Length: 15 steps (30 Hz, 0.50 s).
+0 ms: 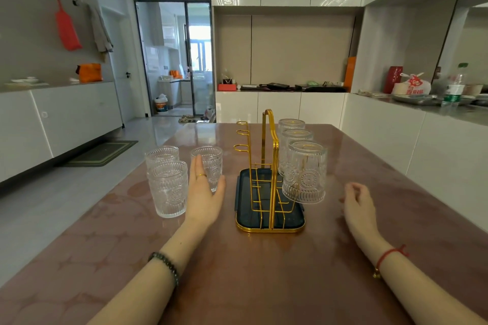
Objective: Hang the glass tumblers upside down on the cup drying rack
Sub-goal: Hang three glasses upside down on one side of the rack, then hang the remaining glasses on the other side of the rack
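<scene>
A gold wire cup drying rack (268,166) stands on a dark tray (269,221) mid-table. Three embossed glass tumblers hang upside down on its right side, the nearest one (306,174) largest in view. The three looped pegs on its left side (241,146) are bare. Three tumblers stand upright left of the rack: a near one (169,190), a far one (161,155), and a third (210,163). My left hand (204,192) is wrapping around that third tumbler, palm against it, thumb on its right. My right hand (357,204) hovers right of the rack, fingers loosely curled, holding nothing.
The pinkish-brown table (264,272) reaches to both sides and toward me. White cabinets line the walls; a counter on the right carries a bottle (455,86) and bags. To the left the floor drops away beyond the table edge.
</scene>
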### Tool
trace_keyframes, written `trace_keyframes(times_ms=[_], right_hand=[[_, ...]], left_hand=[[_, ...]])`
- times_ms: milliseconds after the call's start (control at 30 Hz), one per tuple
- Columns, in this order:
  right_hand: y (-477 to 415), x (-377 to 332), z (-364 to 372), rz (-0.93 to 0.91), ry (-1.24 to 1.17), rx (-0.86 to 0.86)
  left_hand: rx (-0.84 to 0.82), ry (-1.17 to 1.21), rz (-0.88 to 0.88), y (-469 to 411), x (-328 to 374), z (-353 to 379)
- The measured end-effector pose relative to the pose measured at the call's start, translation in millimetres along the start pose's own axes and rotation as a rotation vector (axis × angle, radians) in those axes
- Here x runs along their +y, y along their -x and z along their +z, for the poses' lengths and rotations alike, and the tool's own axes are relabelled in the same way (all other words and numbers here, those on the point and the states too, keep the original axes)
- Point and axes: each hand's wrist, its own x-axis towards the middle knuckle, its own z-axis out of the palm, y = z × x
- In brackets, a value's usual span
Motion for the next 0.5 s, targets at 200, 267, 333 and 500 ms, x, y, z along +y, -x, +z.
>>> trace_keyframes(times_ms=[200, 267, 333, 500], right_hand=[[-5.1, 11.3, 3.0, -0.033, 0.107, -0.061], [-6.0, 10.4, 3.3, -0.036, 0.115, -0.062], [-5.8, 9.9, 3.5, -0.051, 0.126, -0.073], [-7.1, 10.2, 5.7, -0.061, 0.114, -0.084]], left_hand=[[0.040, 0.074, -0.199, -37.1, -6.6, 19.9], [0.066, 0.124, -0.305, -48.7, -10.2, 24.3], [0.063, 0.158, -0.398, -57.4, -15.8, 27.9], [0.112, 0.182, -0.482, -64.5, -29.4, 34.5]])
